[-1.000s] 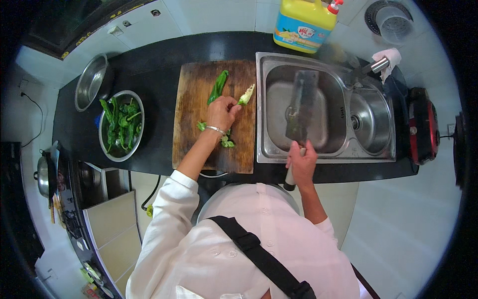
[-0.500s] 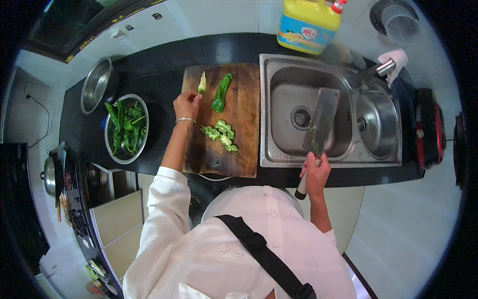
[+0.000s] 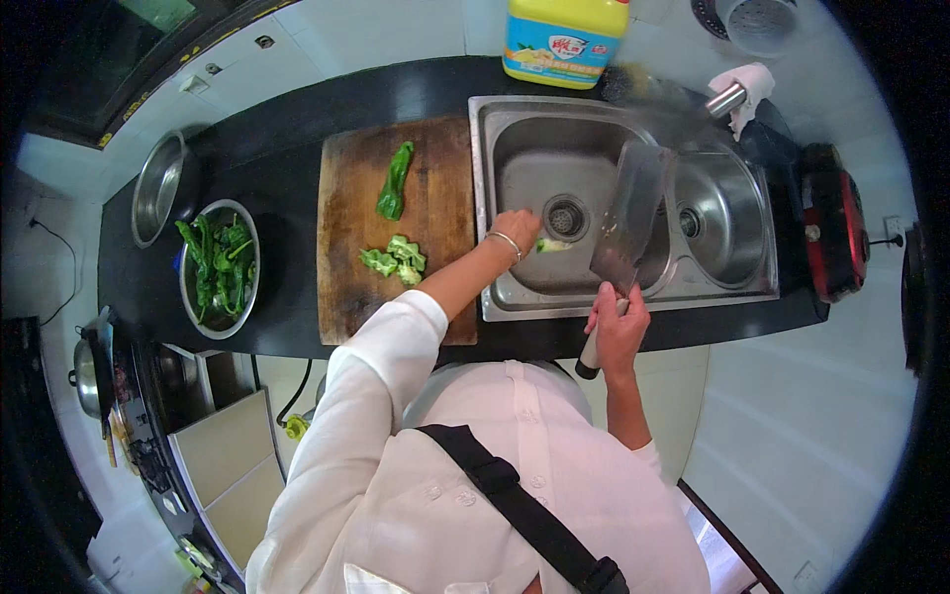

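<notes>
My left hand (image 3: 517, 229) reaches over the left basin of the steel sink (image 3: 515, 139), and a pale green pepper stem piece (image 3: 554, 245) shows right at its fingertips above the basin floor. My right hand (image 3: 617, 327) grips the dark handle of a broad cleaver (image 3: 629, 216), blade raised over the sink's divider. On the wooden cutting board (image 3: 346, 287) lie a whole green pepper (image 3: 394, 181) and a small heap of cut pepper pieces (image 3: 394, 258).
A steel bowl of green peppers (image 3: 218, 265) and another steel bowl (image 3: 158, 186) stand left of the board on the black counter. A yellow oil jug (image 3: 564, 40) is behind the sink, a tap (image 3: 727, 99) at its back right, a red appliance (image 3: 834, 233) farther right.
My left hand left the board's far edge and swung right over the sink's left basin with the stem piece. The cleaver hand stayed over the sink.
</notes>
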{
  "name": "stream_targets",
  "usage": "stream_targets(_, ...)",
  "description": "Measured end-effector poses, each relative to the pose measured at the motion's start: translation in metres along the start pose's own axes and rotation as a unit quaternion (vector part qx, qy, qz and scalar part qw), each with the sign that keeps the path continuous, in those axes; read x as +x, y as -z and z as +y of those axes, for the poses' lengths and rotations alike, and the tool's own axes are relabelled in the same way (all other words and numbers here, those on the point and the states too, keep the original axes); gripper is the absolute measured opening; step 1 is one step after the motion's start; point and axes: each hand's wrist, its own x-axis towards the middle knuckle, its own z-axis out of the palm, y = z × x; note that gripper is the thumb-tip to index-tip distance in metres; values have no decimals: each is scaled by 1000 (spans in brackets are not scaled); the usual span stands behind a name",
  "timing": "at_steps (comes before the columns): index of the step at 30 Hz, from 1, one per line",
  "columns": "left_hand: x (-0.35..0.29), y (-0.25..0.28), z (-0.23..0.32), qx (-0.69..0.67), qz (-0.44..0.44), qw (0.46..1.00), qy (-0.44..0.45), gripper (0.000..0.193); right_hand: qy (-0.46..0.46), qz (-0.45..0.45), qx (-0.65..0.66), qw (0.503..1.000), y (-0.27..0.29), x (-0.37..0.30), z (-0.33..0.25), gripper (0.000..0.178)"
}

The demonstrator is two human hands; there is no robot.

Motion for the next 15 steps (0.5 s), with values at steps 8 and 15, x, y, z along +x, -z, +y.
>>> stream_targets(8,53,-80,28,22,-179,983,45,20,-43,20,12,999,45,4,19,15)
stream_targets(15,43,-93,11,24,-207,976,56,23,-34,-8,16,999,48,16,26,12)
